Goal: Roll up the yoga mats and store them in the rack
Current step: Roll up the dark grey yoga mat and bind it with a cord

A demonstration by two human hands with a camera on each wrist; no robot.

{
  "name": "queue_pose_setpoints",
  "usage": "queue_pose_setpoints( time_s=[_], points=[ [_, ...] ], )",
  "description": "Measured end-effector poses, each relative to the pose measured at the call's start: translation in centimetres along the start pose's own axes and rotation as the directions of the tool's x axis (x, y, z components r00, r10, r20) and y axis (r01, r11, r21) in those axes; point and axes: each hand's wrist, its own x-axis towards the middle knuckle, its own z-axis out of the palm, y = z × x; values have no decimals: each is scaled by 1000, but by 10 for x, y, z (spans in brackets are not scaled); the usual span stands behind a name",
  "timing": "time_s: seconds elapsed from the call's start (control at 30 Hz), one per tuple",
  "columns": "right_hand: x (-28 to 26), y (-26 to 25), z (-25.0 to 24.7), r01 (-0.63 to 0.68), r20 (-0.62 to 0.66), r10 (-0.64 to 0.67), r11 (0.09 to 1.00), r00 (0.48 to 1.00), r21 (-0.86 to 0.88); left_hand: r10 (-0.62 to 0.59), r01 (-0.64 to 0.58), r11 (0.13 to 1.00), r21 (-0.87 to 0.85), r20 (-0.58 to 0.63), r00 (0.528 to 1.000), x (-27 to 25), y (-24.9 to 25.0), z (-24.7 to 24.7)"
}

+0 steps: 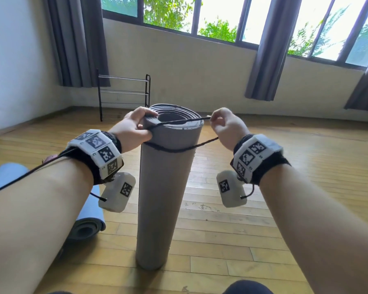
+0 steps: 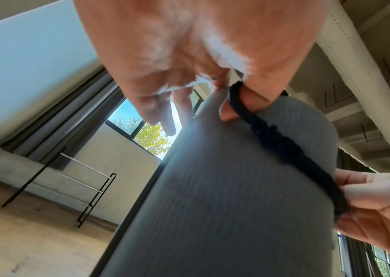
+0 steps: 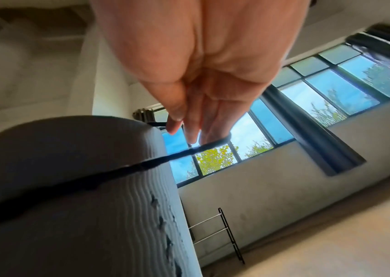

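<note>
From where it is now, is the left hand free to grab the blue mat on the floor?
Probably not yet. The left hand grips the top of the upright grey mat and the black cord; the blue mat lies low beside it.

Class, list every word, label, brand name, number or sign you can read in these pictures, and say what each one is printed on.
No readable words, brands or numbers appear in any view.
The wrist bands and the camera housings carry black-and-white square code markers, which are patterns, not text; tiny marks beside them are too small to read.
The grey rolled mat, blue mat, black cord and rack show no print.
</note>
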Motion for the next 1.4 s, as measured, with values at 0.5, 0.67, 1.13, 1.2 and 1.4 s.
queue_pose_setpoints(
  time_s=[0.5,0.67,1.13,1.2,1.4],
  points=[
    [43,-18,23,-180,246,21,742,969,646,-32,17,994,-110,-133,991,22,-5,-26],
    [64,-13,20,-192,377,-22,833,926,519,-44,40,998,-42,-84,995,43,-6,-32],
    [45,12,82,-150,220,-14,689,976,709,-106,83,884,-460,-23,994,51,-57,-2],
    [37,7,91,-157,228,-2,718,974,678,-37,26,950,-311,-30,999,46,-50,0],
    [13,7,99,-195,147,133,786,980,587,11,-16,993,-113,-46,999,25,-54,15]
  ],
)
